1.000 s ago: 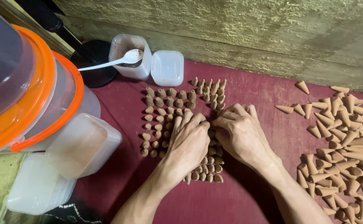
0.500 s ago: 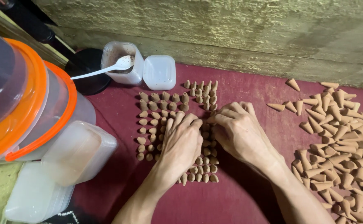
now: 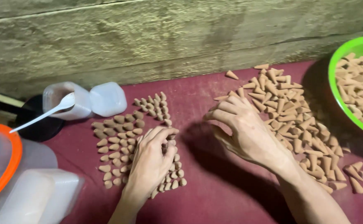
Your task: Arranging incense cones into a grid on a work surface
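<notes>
Cones (image 3: 119,145) under left hand (image 3: 150,164); right hand (image 3: 248,132) reaches 1 loose pile (image 3: 297,120).

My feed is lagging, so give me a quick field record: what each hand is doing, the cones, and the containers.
left hand: rests on the upright cones, fingers curled among them
right hand: lifted, reaching toward the loose pile; grip hidden
upright cones: packed in rows on the red mat
bowl: green, right edge, holds more cones
tub: clear, with white spoon, lid beside it
</notes>
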